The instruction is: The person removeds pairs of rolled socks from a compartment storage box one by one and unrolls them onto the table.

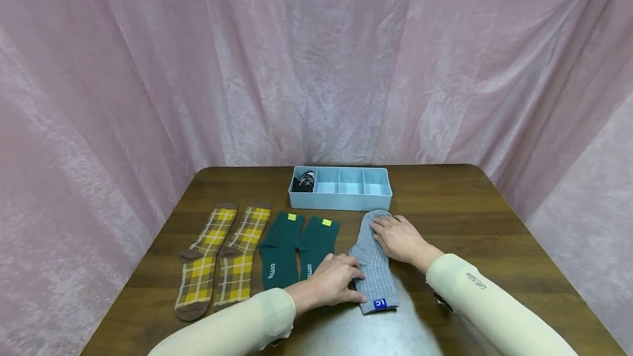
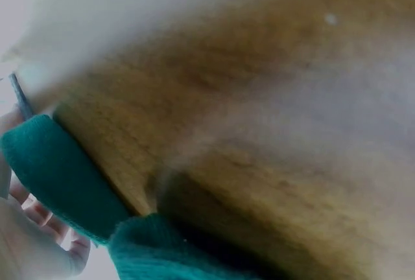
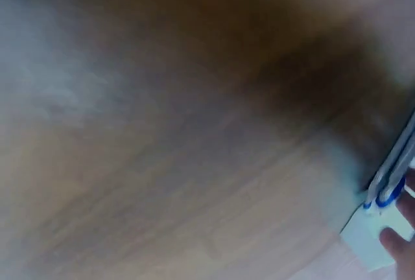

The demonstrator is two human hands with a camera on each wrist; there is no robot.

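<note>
A pale grey ribbed sock [image 1: 373, 268] with a blue LC label at its cuff lies flat, toe away from me. It looks doubled in the right wrist view, like two layers stacked. My right hand [image 1: 401, 239] rests on its upper foot part with fingers extended. Along the left edge near the cuff, my left hand [image 1: 333, 282] touches the sock with thumb and bent fingertips. That hand partly covers the dark green socks [image 1: 281, 251], which lie side by side with COTTON lettering and yellow stickers. The left wrist view shows a green sock [image 2: 65, 176] beside the hand.
A light blue organizer box [image 1: 341, 201] stands at the back of the wooden table [image 1: 430, 196]. Its leftmost compartment holds a dark rolled item with white stripes [image 1: 307, 181]. At left lie two yellow-and-brown plaid socks [image 1: 198, 276]. A pink curtain [image 1: 346, 70] hangs behind.
</note>
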